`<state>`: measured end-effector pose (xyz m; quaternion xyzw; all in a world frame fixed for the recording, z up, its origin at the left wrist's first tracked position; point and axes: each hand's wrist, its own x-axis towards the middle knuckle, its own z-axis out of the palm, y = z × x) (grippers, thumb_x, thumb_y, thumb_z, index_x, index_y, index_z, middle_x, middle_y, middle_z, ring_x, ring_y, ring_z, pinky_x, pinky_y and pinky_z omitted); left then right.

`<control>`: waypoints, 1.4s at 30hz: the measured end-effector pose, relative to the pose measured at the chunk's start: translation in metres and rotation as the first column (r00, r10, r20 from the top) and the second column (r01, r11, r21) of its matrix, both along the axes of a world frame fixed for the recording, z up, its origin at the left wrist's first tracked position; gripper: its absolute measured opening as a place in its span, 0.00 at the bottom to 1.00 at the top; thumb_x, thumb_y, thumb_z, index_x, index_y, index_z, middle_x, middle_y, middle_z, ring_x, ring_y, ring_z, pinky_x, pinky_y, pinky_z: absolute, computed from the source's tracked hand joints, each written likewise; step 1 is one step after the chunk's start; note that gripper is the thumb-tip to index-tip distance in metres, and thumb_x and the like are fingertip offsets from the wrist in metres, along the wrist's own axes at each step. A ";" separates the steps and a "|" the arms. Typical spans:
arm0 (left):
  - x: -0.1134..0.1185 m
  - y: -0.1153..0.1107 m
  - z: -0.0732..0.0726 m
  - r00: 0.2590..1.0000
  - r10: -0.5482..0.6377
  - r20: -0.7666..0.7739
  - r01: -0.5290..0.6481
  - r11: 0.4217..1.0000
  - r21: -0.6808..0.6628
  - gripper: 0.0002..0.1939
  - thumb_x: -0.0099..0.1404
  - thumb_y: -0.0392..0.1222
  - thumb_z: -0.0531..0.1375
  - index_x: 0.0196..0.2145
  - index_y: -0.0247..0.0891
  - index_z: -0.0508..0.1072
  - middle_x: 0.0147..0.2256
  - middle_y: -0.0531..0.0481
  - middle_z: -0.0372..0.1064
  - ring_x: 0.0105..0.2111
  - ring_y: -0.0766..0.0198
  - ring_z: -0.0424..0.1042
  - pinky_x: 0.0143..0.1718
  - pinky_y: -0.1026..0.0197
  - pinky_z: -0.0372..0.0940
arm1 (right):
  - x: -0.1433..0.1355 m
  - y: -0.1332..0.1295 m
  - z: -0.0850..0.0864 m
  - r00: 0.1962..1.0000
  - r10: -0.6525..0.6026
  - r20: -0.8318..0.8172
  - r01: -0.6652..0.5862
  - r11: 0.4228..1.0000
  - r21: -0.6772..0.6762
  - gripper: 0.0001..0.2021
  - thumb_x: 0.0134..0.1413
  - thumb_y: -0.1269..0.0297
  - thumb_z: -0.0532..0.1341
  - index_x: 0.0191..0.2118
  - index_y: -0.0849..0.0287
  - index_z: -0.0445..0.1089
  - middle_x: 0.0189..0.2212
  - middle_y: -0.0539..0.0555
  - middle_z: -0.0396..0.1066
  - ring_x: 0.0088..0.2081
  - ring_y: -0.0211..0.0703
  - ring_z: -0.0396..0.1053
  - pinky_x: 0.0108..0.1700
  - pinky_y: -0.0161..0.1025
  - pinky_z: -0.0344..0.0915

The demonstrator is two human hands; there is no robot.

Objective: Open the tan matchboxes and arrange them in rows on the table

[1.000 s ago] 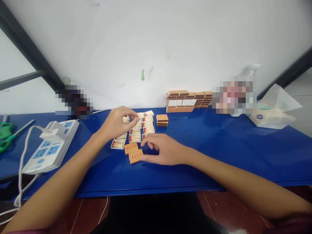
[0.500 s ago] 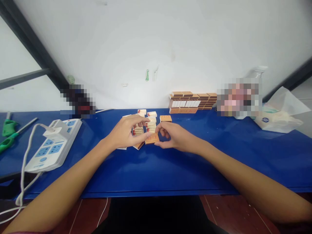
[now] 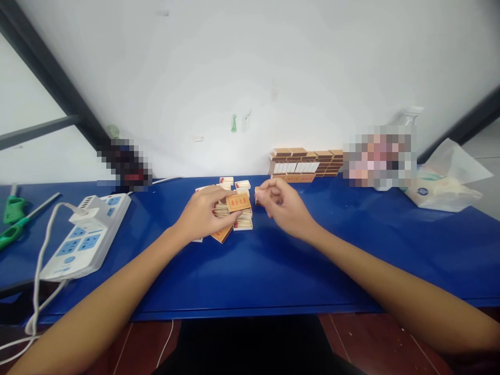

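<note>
My left hand (image 3: 203, 213) is closed on an orange matchbox (image 3: 238, 202) with red characters, held between thumb and fingers above the open trays. Beneath it lie several white matchbox trays (image 3: 243, 224) full of red-tipped matches. Another orange matchbox cover (image 3: 222, 234) rests tilted under the left thumb. To the right, my right hand (image 3: 283, 205) has its fingers bent round a second matchbox (image 3: 257, 196); only a narrow edge of that box shows, the rest being hidden by the fingers.
Against the wall stands a stack of matchboxes (image 3: 304, 166). A white power strip (image 3: 86, 239) with cables and green-handled tools (image 3: 15, 219) lie at the left of the blue table (image 3: 250, 281). A plastic tissue pack (image 3: 441, 187) sits at the right.
The orange matchbox that was low between both hands is now higher, in my left hand. My right hand has left it and moved up to the matchbox standing at the right.
</note>
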<state>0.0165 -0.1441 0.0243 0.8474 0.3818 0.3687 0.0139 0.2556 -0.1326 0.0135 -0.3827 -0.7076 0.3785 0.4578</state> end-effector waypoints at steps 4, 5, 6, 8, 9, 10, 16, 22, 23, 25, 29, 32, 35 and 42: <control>0.002 -0.001 0.000 0.997 0.037 0.069 -0.038 0.999 0.008 0.17 0.63 0.49 0.68 0.47 0.42 0.79 0.40 0.48 0.79 0.38 0.59 0.76 0.42 0.54 0.71 | -0.013 -0.019 0.003 0.984 0.009 -0.176 -0.055 0.965 -0.257 0.21 0.65 0.39 0.56 0.37 0.53 0.62 0.22 0.43 0.60 0.18 0.34 0.59 0.18 0.33 0.53; 0.003 -0.002 -0.001 0.996 0.036 0.079 -0.036 0.999 0.002 0.17 0.63 0.49 0.68 0.48 0.42 0.79 0.41 0.48 0.79 0.38 0.59 0.77 0.43 0.54 0.72 | -0.015 -0.024 0.004 0.983 0.066 -0.170 -0.113 0.951 -0.287 0.21 0.65 0.38 0.56 0.36 0.53 0.62 0.21 0.43 0.60 0.17 0.34 0.59 0.17 0.33 0.52; 0.005 -0.003 -0.001 0.996 0.033 0.086 -0.033 0.999 -0.002 0.16 0.63 0.48 0.68 0.48 0.43 0.79 0.41 0.48 0.80 0.38 0.59 0.77 0.43 0.54 0.72 | -0.017 -0.028 0.005 0.980 0.117 -0.160 -0.161 0.940 -0.302 0.22 0.65 0.38 0.57 0.35 0.54 0.63 0.20 0.43 0.60 0.17 0.33 0.60 0.17 0.32 0.52; 0.007 -0.005 -0.001 0.995 0.025 0.095 -0.025 1.000 -0.006 0.16 0.64 0.48 0.68 0.48 0.43 0.80 0.41 0.49 0.80 0.39 0.59 0.77 0.44 0.55 0.72 | -0.018 -0.032 0.007 0.977 0.146 -0.153 -0.186 0.936 -0.297 0.22 0.63 0.39 0.59 0.35 0.55 0.65 0.19 0.43 0.60 0.16 0.33 0.59 0.16 0.32 0.52; 0.007 -0.005 -0.002 0.995 0.021 0.093 -0.020 1.000 -0.012 0.16 0.64 0.49 0.68 0.48 0.44 0.80 0.41 0.49 0.80 0.38 0.59 0.77 0.43 0.55 0.71 | -0.017 -0.031 0.007 0.979 0.125 -0.159 -0.167 0.943 -0.288 0.21 0.62 0.39 0.60 0.36 0.55 0.66 0.19 0.43 0.60 0.16 0.32 0.59 0.17 0.32 0.51; 0.008 -0.006 -0.002 0.996 0.013 0.083 -0.011 1.000 -0.024 0.17 0.64 0.50 0.68 0.49 0.44 0.80 0.40 0.49 0.80 0.38 0.59 0.77 0.42 0.55 0.71 | -0.016 -0.030 0.007 0.982 0.101 -0.161 -0.145 0.947 -0.286 0.21 0.61 0.40 0.62 0.36 0.55 0.67 0.19 0.42 0.60 0.16 0.32 0.57 0.17 0.32 0.51; 0.005 -0.002 -0.006 0.997 -0.012 -0.072 0.003 0.993 -0.120 0.25 0.63 0.59 0.69 0.53 0.44 0.79 0.40 0.47 0.81 0.37 0.56 0.77 0.38 0.55 0.69 | -0.008 -0.013 0.004 0.992 0.021 -0.121 -0.056 0.953 -0.298 0.18 0.56 0.48 0.67 0.29 0.57 0.67 0.16 0.43 0.59 0.17 0.31 0.54 0.19 0.33 0.50; -0.005 0.004 -0.002 0.996 0.090 -0.004 -0.089 0.982 -0.169 0.22 0.64 0.57 0.68 0.50 0.45 0.78 0.45 0.49 0.81 0.37 0.58 0.79 0.40 0.56 0.71 | 0.000 0.003 0.007 0.969 -0.186 -0.163 0.139 0.955 -0.262 0.12 0.56 0.57 0.64 0.27 0.55 0.62 0.15 0.43 0.56 0.17 0.33 0.54 0.18 0.33 0.48; -0.007 0.004 0.000 0.996 0.091 0.010 -0.088 0.980 -0.180 0.21 0.63 0.56 0.68 0.50 0.44 0.77 0.46 0.49 0.81 0.37 0.58 0.79 0.42 0.56 0.71 | 0.003 0.008 0.009 0.960 -0.218 -0.177 0.171 0.953 -0.249 0.12 0.56 0.59 0.63 0.27 0.54 0.62 0.15 0.43 0.55 0.17 0.34 0.54 0.18 0.33 0.48; -0.007 0.002 0.003 0.997 0.069 0.023 -0.063 0.980 -0.189 0.20 0.63 0.54 0.68 0.48 0.43 0.76 0.47 0.49 0.80 0.40 0.57 0.79 0.44 0.55 0.71 | 0.012 0.019 0.011 0.943 -0.268 -0.196 0.226 0.950 -0.214 0.11 0.56 0.60 0.62 0.26 0.54 0.62 0.15 0.43 0.54 0.17 0.34 0.54 0.18 0.34 0.47; 0.006 -0.010 0.004 0.999 -0.049 -0.011 0.046 0.981 -0.187 0.17 0.62 0.53 0.69 0.45 0.43 0.77 0.44 0.48 0.79 0.45 0.55 0.76 0.48 0.52 0.70 | 0.031 0.044 0.011 0.927 -0.333 -0.173 0.310 0.939 -0.148 0.13 0.54 0.64 0.62 0.23 0.54 0.59 0.15 0.44 0.53 0.17 0.35 0.54 0.18 0.35 0.49; 0.020 -0.020 -0.001 0.974 -0.207 -0.096 0.186 0.965 -0.185 0.14 0.62 0.51 0.68 0.43 0.44 0.77 0.44 0.48 0.77 0.48 0.52 0.74 0.53 0.47 0.68 | 0.037 0.053 0.008 0.913 -0.379 -0.152 0.357 0.921 -0.153 0.14 0.53 0.65 0.61 0.21 0.53 0.58 0.15 0.45 0.53 0.17 0.36 0.55 0.18 0.36 0.49; 0.026 -0.024 -0.009 0.948 -0.247 -0.200 0.216 0.962 -0.165 0.12 0.61 0.51 0.68 0.40 0.44 0.78 0.47 0.46 0.75 0.51 0.49 0.72 0.58 0.43 0.64 | 0.036 0.053 0.004 0.919 -0.379 -0.109 0.363 0.921 -0.138 0.12 0.53 0.63 0.61 0.22 0.54 0.59 0.15 0.45 0.53 0.17 0.36 0.55 0.19 0.36 0.49; 0.019 -0.020 -0.011 0.953 -0.169 -0.250 0.137 0.980 -0.141 0.22 0.63 0.52 0.67 0.51 0.44 0.72 0.49 0.45 0.73 0.53 0.48 0.69 0.59 0.44 0.61 | 0.039 0.056 -0.001 0.911 -0.410 0.043 0.411 0.912 -0.004 0.11 0.53 0.63 0.61 0.22 0.55 0.61 0.16 0.46 0.56 0.20 0.36 0.54 0.22 0.36 0.52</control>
